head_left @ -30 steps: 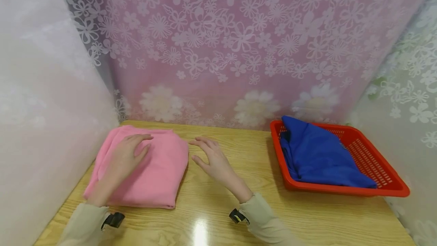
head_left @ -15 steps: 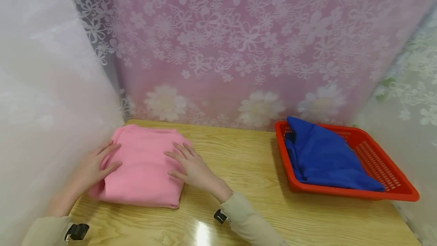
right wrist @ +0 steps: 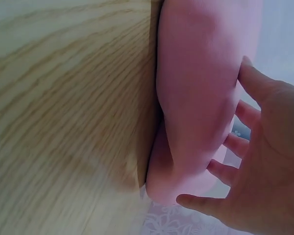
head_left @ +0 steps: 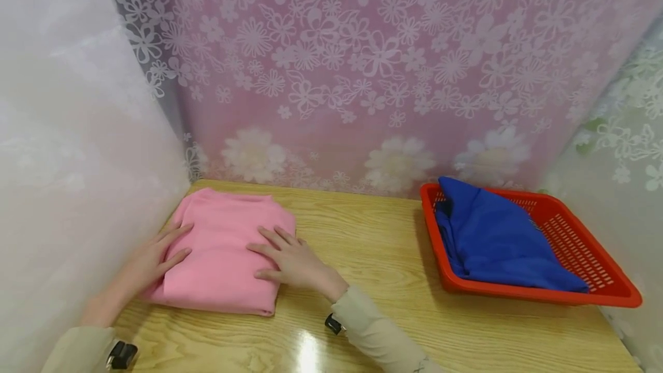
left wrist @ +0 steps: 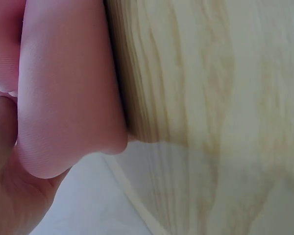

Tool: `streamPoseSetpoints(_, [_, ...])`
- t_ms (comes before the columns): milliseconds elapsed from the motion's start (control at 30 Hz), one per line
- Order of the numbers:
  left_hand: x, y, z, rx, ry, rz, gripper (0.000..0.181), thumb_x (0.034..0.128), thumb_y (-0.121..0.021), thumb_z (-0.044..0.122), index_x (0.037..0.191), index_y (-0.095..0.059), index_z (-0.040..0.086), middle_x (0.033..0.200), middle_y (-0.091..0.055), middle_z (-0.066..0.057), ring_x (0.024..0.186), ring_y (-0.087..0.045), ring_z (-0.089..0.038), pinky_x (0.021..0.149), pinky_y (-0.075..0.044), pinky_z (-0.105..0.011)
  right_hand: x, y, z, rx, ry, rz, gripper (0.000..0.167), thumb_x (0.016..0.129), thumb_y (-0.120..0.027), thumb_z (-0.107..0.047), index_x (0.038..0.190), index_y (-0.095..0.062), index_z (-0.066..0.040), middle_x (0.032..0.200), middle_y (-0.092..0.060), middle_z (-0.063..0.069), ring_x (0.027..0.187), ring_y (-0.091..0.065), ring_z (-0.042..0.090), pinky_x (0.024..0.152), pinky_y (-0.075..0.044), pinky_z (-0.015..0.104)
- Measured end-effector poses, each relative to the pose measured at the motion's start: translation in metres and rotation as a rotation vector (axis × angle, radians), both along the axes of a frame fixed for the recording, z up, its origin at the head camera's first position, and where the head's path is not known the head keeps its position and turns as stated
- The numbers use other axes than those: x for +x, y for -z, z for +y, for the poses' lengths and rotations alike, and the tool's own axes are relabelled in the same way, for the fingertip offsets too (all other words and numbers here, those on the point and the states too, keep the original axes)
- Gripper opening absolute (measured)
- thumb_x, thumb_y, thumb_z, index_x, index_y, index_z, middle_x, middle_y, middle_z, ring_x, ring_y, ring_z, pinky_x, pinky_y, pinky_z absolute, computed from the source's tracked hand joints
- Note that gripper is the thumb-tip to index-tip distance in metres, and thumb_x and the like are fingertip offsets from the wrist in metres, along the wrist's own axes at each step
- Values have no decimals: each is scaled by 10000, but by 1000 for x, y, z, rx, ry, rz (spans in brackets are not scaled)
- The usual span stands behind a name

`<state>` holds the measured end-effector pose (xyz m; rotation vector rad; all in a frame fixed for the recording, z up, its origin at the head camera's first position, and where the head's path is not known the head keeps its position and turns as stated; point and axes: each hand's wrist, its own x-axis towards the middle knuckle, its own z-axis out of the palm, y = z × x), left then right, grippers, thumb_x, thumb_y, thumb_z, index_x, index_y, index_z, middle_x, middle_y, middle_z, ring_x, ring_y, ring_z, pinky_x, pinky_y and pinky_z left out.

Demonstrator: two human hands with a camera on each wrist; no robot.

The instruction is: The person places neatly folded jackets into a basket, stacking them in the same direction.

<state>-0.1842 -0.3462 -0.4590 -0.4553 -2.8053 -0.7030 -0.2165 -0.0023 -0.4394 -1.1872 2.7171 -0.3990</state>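
Note:
A folded pink garment [head_left: 223, 252] lies on the left part of the wooden table. My left hand [head_left: 152, 263] rests along its left edge, thumb and fingers spread over the cloth; in the left wrist view that hand [left wrist: 19, 205] is partly hidden behind a thick fold. On the opposite side, my right hand [head_left: 295, 263] lies over the garment's right edge with its fingers spread. The right wrist view shows the fingertips of this hand [right wrist: 264, 161] touching the rounded side of the pink cloth.
A red plastic basket [head_left: 621, 289] stands at the right of the table [head_left: 373, 269], with a folded blue cloth [head_left: 497, 240] in it. Flowered curtains [head_left: 331, 73] hang behind and at both sides; the left one comes close to my left arm.
Both hands, first raised with the left above the garment and the right beside it, have come down onto its two sides. The left moved left. The head view shifted slightly.

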Motion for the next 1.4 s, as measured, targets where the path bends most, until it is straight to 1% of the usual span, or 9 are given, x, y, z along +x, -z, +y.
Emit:
streamPoseSetpoints(233, [1, -3, 13, -17, -4, 5, 600, 991, -666, 343, 1505, -486, 92, 1513, -405, -333, 1328, -420, -562, 1007, -368, -694, -1, 2, 11, -5, 0, -5, 608, 1029, -421, -597, 1594, -270, -433, 1705, -36, -105, 1571, -48, 246, 1169, -228, 669])
streamPoseSetpoints(400, [1, -3, 25, -54, -20, 23, 602, 987, -668, 349, 1498, -491, 84, 1481, -433, -350, 1270, -476, -574, 982, -404, -692, -1, 2, 23, 7, -11, -14, 606, 1044, -400, -579, 1606, -238, -421, 1707, -3, -100, 1571, -20, 242, 1172, -195, 685])
streamPoseSetpoints(500, [1, -3, 34, -61, -31, 9, 602, 993, -658, 358, 1501, -485, 84, 1489, -425, -346, 1267, -479, -578, 979, -417, -692, -2, 2, 31, 7, -18, -24, 609, 1049, -398, -569, 1612, -225, -411, 1708, 14, -92, 1571, -2, 248, 1172, -174, 695])
streamPoseSetpoints(600, [2, -3, 43, -60, -42, -23, 610, 1008, -631, 383, 1524, -458, 107, 1523, -397, -324, 1284, -465, -577, 992, -411, -697, -2, 2, 39, 2, -17, -31, 612, 1051, -412, -555, 1614, -230, -400, 1710, 8, -79, 1571, -3, 256, 1171, -156, 702])
streamPoseSetpoints(700, [1, -1, 50, -62, -46, -27, 610, 1016, -615, 392, 1538, -441, 130, 1542, -384, -304, 1282, -474, -573, 984, -419, -699, -3, 2, 47, -1, -14, -31, 614, 1050, -420, -552, 1613, -232, -399, 1710, 4, -77, 1572, -5, 256, 1174, -141, 702])
streamPoseSetpoints(900, [0, 0, 66, -74, -36, -7, 591, 1025, -603, 379, 1533, -449, 118, 1542, -390, -298, 1262, -509, -552, 971, -440, -680, -3, 2, 61, -1, -4, -54, 613, 1047, -420, -562, 1611, -233, -409, 1707, 15, -98, 1571, 12, 243, 1175, -138, 701])
streamPoseSetpoints(1000, [0, -1, 75, -89, -38, 4, 583, 1025, -603, 373, 1526, -460, 111, 1533, -401, -300, 1249, -521, -549, 972, -441, -675, -2, 2, 69, -24, -2, -74, 608, 1049, -437, -543, 1609, -251, -398, 1709, 4, -86, 1571, 15, 253, 1164, -147, 716])
streamPoseSetpoints(1267, [-2, -1, 97, -99, -40, 72, 553, 1002, -649, 311, 1487, -510, 85, 1495, -454, -299, 1178, -585, -530, 932, -476, -657, -2, 3, 88, -45, 12, -92, 600, 1050, -446, -528, 1607, -266, -390, 1710, -3, -80, 1571, 17, 254, 1140, -178, 739])
streamPoseSetpoints(1400, [-3, -1, 106, -91, -35, 65, 551, 1002, -651, 307, 1486, -512, 83, 1493, -455, -300, 1166, -583, -543, 919, -484, -658, -2, 3, 97, -55, 11, -94, 597, 1053, -457, -508, 1606, -281, -371, 1711, -19, -61, 1570, 1, 280, 1129, -189, 749])
